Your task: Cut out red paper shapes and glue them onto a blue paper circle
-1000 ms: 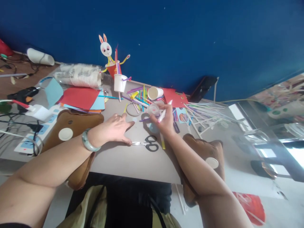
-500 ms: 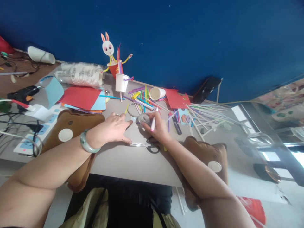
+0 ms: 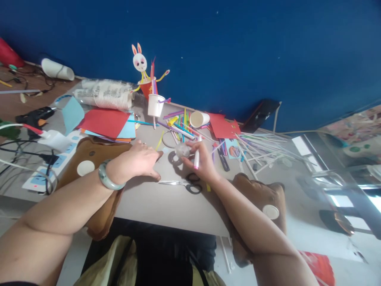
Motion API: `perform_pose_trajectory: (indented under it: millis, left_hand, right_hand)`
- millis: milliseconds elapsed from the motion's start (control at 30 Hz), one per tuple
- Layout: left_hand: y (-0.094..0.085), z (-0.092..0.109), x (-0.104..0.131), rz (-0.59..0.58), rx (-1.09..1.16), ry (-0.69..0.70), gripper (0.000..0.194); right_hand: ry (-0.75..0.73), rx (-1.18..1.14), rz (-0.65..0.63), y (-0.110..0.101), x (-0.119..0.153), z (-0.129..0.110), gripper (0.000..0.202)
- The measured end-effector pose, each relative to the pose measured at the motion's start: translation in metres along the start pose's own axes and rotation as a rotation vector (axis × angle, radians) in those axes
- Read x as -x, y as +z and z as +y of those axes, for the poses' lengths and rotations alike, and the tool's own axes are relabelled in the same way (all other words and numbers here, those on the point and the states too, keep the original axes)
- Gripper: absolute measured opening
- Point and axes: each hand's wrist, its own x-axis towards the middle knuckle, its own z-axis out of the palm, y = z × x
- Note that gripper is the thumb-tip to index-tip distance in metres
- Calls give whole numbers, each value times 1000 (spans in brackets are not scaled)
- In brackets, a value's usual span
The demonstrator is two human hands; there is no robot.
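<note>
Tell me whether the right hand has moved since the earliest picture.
Yes. Judged against the white cup lying on its side behind it, the right hand has shifted left and nearer to the camera wearer.

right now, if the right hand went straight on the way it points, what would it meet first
Past the clear roll at its fingertips, the right hand would probably meet the thin grey ring first, though depth is unclear.
</note>
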Motion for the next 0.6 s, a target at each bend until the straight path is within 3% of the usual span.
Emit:
perform_pose_trajectory:
  millis: [100, 233, 300, 467, 600]
  left_hand:
    - [-1, -3, 1, 11, 4, 0, 56]
    - [-4, -4, 2, -5, 28, -8, 55]
    - [-6, -4, 1, -17, 24, -4, 56]
    - [-5, -2, -1, -60, -22, -38, 59]
    - [-1, -4, -4, -54, -21, -46, 60]
  right_hand:
    - [-24, -15, -132, 5, 1, 2, 33]
    - [-7, -12, 33, 1, -7, 9, 35]
    - [10, -11, 52, -2, -9, 10, 38]
    - [-28, -71, -184, 3, -13, 5, 32]
    - [-66, 0, -175, 14, -37, 13, 31]
